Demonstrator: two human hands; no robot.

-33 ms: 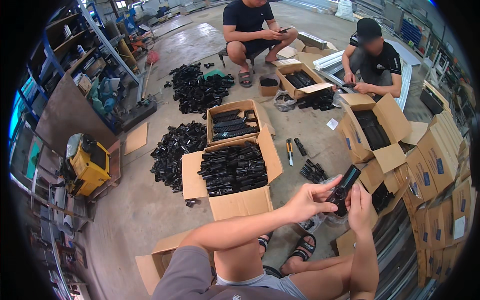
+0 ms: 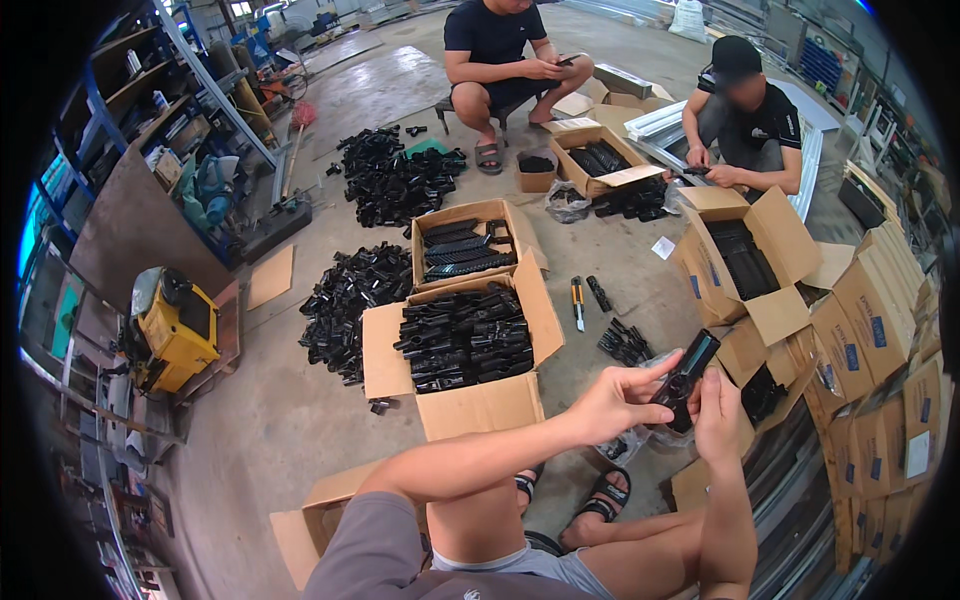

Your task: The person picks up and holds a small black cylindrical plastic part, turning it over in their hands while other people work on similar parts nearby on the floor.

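Item: one black fitting, raised over a clear plastic bag — grasped by both hands, left and right. Work on it seems under way; completion cannot be told. Nearby: small black cluster on the floor. Beyond: front carton, flaps open, heaped with pieces; rear carton, ribbed parts in rows. Left: near heap, far heap, both uncartoned — finished or pending, cannot tell.
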